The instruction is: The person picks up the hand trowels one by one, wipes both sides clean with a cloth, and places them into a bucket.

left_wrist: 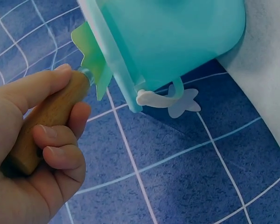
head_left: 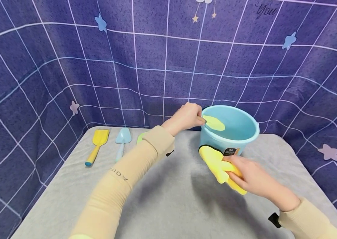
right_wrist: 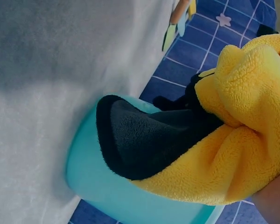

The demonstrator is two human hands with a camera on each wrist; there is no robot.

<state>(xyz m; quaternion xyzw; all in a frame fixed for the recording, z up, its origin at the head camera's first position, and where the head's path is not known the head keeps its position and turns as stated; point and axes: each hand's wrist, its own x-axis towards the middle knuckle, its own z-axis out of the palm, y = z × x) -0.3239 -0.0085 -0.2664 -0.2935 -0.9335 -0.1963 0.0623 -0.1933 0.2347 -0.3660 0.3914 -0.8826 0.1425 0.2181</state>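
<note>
Trowel juts from the left hand, apparently over the blue bucket.

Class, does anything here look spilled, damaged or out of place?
Nothing stands out: the blue bucket is upright, the left hand grips a green-bladed tool, the right hand a yellow cloth, and no spill shows on the gray surface.
</note>
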